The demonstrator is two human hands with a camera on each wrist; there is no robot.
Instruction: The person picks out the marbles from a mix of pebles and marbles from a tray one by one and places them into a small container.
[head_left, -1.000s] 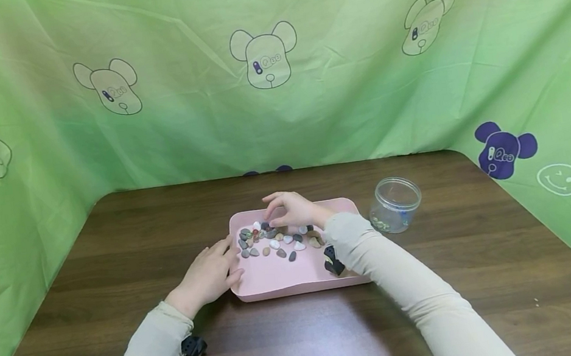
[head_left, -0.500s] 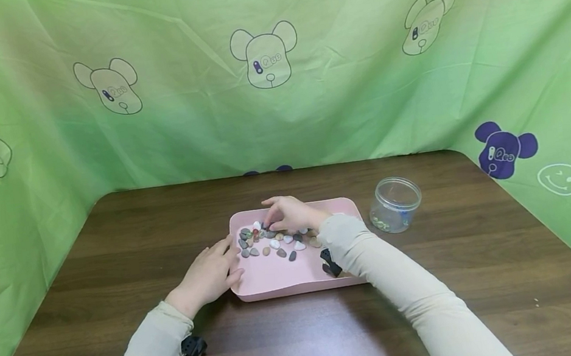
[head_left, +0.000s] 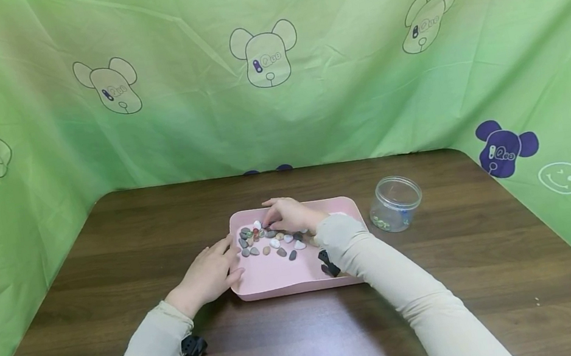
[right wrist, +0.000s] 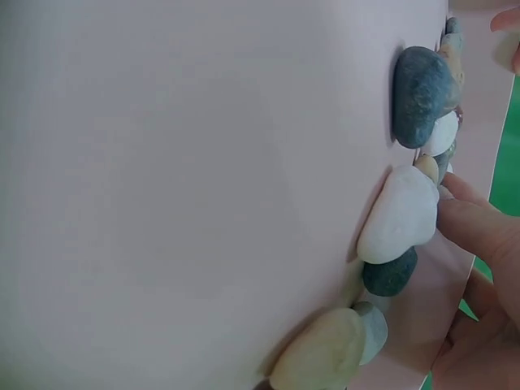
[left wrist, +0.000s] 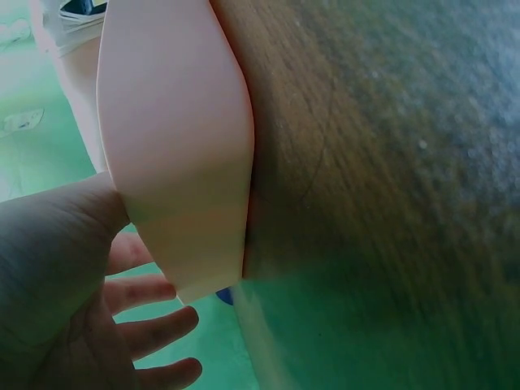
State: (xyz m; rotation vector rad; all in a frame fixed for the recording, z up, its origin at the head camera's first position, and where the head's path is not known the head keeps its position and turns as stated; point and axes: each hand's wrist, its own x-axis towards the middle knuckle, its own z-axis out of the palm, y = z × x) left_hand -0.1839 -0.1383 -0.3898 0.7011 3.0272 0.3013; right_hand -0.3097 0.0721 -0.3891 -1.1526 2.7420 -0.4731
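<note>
In the head view a pink tray holds many pebbles, grey, white and tan, mostly in its back half. My left hand rests at the tray's left rim, fingers spread; the left wrist view has its thumb against the rim of the tray and the other fingers loosely extended. Over the back of the tray my right hand pinches a small stone among the others, thumb and forefinger close together, the stone mostly hidden. Beside the right hand lie a white pebble and a dark grey pebble.
A clear round jar with small coloured bits in its bottom stands right of the tray. The brown wooden table extends around both. Green cloth printed with bear heads hangs behind and at the sides.
My right hand has come slightly down and its thumb and forefinger have closed together at the stones. The left hand stays where it was.
</note>
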